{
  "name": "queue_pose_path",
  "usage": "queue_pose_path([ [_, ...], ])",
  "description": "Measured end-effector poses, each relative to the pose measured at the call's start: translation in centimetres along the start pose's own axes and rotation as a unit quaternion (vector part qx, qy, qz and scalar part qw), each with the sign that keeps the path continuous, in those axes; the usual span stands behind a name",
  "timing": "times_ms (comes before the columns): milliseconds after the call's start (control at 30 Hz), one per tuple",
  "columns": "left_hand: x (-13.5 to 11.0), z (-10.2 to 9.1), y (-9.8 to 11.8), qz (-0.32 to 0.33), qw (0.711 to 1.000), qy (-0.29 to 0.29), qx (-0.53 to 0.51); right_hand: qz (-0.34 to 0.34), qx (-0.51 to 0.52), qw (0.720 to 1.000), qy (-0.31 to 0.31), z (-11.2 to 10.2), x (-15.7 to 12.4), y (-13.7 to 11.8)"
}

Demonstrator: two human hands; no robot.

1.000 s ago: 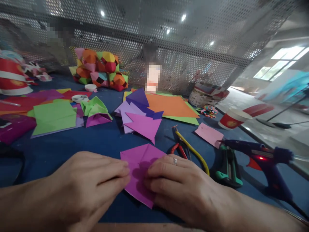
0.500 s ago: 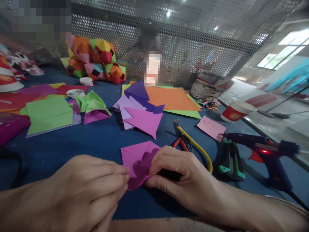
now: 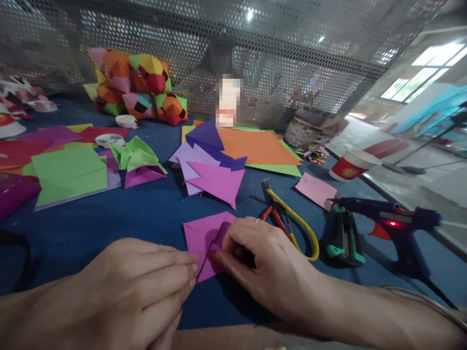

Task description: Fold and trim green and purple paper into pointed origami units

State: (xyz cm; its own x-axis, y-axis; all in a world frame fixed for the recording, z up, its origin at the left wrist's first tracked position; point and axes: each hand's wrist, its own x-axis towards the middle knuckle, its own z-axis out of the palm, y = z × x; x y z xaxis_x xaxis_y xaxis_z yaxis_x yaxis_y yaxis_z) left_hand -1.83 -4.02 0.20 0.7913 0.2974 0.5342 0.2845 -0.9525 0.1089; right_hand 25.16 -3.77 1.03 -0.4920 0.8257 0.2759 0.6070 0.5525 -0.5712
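Note:
A magenta sheet of origami paper [image 3: 200,233] lies on the blue table near its front edge, with crease lines across it. My right hand [image 3: 262,262] pinches the sheet's right part between thumb and fingers and holds a flap folded over toward the middle. My left hand [image 3: 146,282] has its fingers pressed together, their tips on the sheet's lower left edge. Just beyond lies a folded magenta paper piece [image 3: 219,180] on lilac and dark purple ones. Red-and-yellow-handled pliers [image 3: 280,218] lie beside my right hand.
A glue gun [image 3: 397,214] with a red light, a green-and-black tool [image 3: 346,238] and a paper cup [image 3: 352,165] stand at right. Green sheets [image 3: 73,170] and a folded green-and-magenta piece [image 3: 138,163] lie left. Behind are orange paper [image 3: 259,146] and colourful paper polyhedra [image 3: 142,87].
My right hand has moved up and left, carrying the sheet's lower right edge over as a flap. My left hand stays on the sheet. The view has shifted slightly.

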Motion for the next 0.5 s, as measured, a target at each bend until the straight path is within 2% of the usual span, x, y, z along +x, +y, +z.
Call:
queue_pose_path([
  [167,0.70,0.42,0.19,0.015,0.999,0.039,-0.014,-0.019,-0.018,1.000,0.002,0.14,-0.02,0.01],
  [300,0.99,0.30,-0.06,0.029,0.999,0.031,-0.019,-0.024,-0.022,0.999,0.003,0.13,0.01,0.04],
  [500,0.71,0.11,0.08,0.003,0.999,0.025,-0.027,-0.040,-0.048,0.998,0.010,0.30,-0.05,0.00],
])
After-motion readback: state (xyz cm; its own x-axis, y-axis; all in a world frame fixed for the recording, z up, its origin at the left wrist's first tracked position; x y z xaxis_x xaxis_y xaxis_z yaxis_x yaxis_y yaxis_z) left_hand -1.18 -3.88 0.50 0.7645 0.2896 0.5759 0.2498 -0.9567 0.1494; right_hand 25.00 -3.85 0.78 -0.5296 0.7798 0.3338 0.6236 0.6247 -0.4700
